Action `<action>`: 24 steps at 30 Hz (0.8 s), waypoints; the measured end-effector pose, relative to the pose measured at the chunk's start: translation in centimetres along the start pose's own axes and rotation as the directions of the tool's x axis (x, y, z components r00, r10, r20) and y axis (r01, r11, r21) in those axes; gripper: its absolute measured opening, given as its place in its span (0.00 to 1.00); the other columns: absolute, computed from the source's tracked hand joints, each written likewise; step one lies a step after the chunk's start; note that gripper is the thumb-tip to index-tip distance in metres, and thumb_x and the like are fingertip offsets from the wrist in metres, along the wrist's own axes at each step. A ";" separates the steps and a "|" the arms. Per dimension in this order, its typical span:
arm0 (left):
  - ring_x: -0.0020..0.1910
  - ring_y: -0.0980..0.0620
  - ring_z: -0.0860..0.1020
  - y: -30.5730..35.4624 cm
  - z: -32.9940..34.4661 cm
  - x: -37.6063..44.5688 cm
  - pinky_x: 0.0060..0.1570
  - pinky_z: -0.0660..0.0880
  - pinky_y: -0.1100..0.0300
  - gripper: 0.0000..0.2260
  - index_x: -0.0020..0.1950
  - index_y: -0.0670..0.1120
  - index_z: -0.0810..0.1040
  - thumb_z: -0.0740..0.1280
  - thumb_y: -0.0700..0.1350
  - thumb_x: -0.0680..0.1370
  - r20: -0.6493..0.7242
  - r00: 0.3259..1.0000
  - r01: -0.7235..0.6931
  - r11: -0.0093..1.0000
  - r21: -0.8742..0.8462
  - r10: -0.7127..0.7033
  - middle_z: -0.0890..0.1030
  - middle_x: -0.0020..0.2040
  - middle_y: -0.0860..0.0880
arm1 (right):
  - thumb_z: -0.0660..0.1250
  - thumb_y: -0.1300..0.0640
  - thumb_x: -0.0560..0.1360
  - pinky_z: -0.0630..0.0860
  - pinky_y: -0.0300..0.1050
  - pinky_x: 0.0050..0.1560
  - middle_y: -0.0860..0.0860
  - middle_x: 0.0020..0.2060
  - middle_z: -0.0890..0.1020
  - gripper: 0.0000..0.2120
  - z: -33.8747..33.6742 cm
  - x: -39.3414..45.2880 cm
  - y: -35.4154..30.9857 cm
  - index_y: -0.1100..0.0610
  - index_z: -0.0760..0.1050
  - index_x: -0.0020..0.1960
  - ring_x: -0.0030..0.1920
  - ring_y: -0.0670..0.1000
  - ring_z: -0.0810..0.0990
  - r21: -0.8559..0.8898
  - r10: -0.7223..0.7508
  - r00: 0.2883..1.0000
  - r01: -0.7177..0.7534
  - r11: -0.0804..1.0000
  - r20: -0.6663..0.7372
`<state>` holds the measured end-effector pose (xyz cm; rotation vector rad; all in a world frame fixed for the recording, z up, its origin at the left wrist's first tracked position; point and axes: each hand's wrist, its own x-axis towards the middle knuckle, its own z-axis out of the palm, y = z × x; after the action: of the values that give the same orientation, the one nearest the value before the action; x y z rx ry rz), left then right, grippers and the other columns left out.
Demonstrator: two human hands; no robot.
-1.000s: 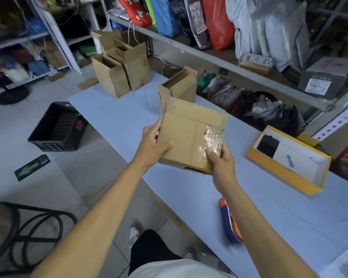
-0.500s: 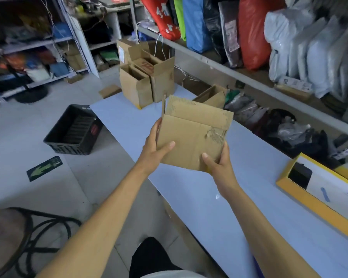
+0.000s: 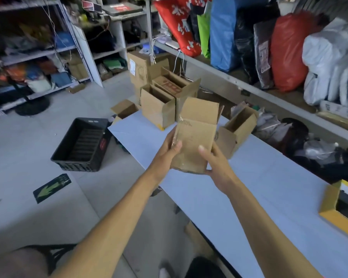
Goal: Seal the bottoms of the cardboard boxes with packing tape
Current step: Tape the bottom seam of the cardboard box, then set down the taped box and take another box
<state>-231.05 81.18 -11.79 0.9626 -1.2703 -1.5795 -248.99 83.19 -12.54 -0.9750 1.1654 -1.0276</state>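
Above the light-blue table I hold a small cardboard box upright, its top flaps open and clear tape showing along its left edge and bottom. My left hand grips its left side, thumb on the front face. My right hand grips the right lower corner, thumb on the front. Several other open cardboard boxes stand at the table's far end, and one more open box sits just right of the held one. No tape dispenser is in view.
A black plastic crate sits on the floor left of the table. A yellow tray lies at the table's right edge. Shelves with bags run behind the table. A stool is at lower left.
The box has been turned upright, flaps now pointing up, and carried farther out toward the table's far end. The view has swung left, so the tape dispenser is out of sight.
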 end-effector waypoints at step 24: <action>0.58 0.54 0.75 -1.0 -18.5 21.9 0.49 0.71 0.68 0.34 0.71 0.55 0.63 0.76 0.42 0.71 -0.229 0.972 0.064 0.870 0.488 0.056 0.72 0.55 0.69 | 0.65 0.54 0.78 0.76 0.42 0.47 0.37 0.51 0.80 0.13 4.3 22.8 -1.7 0.39 0.74 0.58 0.52 0.47 0.79 -0.437 -0.225 0.864 0.007 0.900 -0.449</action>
<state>-221.05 54.84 -17.15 1.4260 -1.5307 -1.1094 -242.76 61.03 -15.71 -1.1706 1.8294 -1.1902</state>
